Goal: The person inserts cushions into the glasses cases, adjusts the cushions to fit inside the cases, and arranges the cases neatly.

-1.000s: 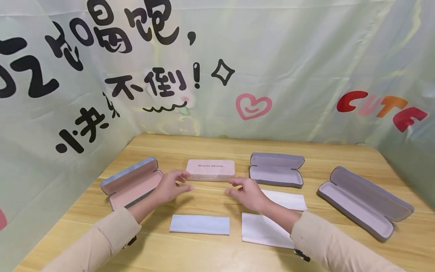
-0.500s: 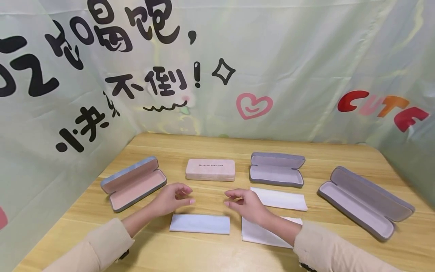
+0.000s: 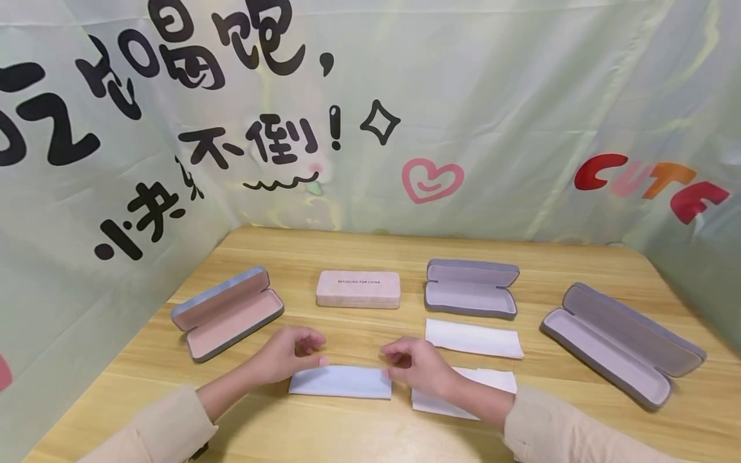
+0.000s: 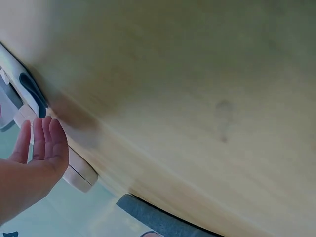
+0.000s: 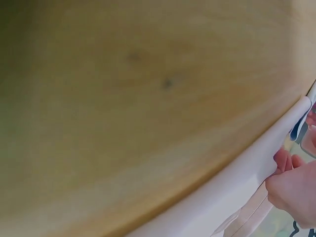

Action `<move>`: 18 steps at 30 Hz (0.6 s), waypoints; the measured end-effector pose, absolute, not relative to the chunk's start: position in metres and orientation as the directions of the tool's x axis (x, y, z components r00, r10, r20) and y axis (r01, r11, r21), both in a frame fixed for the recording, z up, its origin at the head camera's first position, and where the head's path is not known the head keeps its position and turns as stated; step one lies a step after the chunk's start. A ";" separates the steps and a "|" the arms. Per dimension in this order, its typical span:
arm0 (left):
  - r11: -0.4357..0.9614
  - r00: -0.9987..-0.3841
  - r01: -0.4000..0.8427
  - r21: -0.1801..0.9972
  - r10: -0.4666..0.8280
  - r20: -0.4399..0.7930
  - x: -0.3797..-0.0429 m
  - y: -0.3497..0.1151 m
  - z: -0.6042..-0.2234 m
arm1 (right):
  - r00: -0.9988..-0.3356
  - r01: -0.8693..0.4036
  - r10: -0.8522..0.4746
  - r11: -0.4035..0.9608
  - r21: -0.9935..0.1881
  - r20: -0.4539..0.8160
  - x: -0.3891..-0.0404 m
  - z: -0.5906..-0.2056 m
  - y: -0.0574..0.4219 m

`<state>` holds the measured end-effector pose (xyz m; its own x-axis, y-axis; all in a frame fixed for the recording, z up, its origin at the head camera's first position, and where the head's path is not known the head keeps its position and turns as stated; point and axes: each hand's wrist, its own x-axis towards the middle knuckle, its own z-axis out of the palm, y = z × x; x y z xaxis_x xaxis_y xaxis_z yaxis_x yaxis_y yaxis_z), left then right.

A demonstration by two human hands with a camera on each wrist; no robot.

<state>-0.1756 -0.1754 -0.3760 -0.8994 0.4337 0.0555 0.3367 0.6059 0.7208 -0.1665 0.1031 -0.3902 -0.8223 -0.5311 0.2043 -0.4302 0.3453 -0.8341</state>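
My left hand (image 3: 286, 354) is at the left end of a folded light-blue cloth (image 3: 341, 384). Its fingers are loosely bent, with nothing between them. At the cloth's other end is my right hand (image 3: 421, 366), thumb and fingers apart and likewise holding nothing. Whether either thumb touches the cloth, I cannot tell. In the left wrist view the left hand (image 4: 47, 153) has its fingertips close to the cloth's folded end (image 4: 32, 94). A folded white cloth (image 3: 440, 404) lies partly hidden under my right forearm; the right wrist view shows the right hand (image 5: 296, 185) beside white cloth (image 5: 232, 192).
Behind the hands stands a closed pink glasses case (image 3: 359, 292). An open blue glasses case (image 3: 237, 321) with pink lining is on the left. Two open purple-grey cases (image 3: 471, 296) stand on the right, and another white cloth (image 3: 475, 339) lies before the nearer one.
Both hands have come away from the pink glasses case, drawing back toward the body to the ends of the light-blue cloth. The cases and cloths stay where they were.
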 end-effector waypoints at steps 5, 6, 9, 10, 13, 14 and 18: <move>0.595 -0.880 0.348 0.724 0.473 0.034 -0.172 -0.180 -0.375 | -0.834 -0.401 -0.534 0.419 -0.815 0.135 -0.159 -0.381 0.101; 0.597 -0.876 0.355 0.719 0.482 0.031 -0.172 -0.181 -0.375 | -0.831 -0.409 -0.538 0.424 -0.808 0.139 -0.159 -0.380 0.101; 0.607 -0.866 0.365 0.706 0.501 0.017 -0.171 -0.186 -0.375 | -0.827 -0.430 -0.542 0.443 -0.787 0.148 -0.157 -0.380 0.101; 0.609 -0.863 0.364 0.705 0.504 0.011 -0.171 -0.188 -0.374 | -0.827 -0.436 -0.542 0.448 -0.781 0.150 -0.157 -0.380 0.100; 0.613 -0.858 0.362 0.702 0.513 -0.006 -0.170 -0.191 -0.374 | -0.828 -0.444 -0.539 0.461 -0.769 0.155 -0.157 -0.380 0.099; 0.615 -0.858 0.356 0.703 0.514 -0.015 -0.169 -0.192 -0.374 | -0.827 -0.448 -0.539 0.464 -0.764 0.158 -0.157 -0.380 0.098; 0.622 -0.855 0.351 0.700 0.517 -0.031 -0.165 -0.192 -0.373 | -0.832 -0.452 -0.531 0.479 -0.752 0.162 -0.154 -0.379 0.095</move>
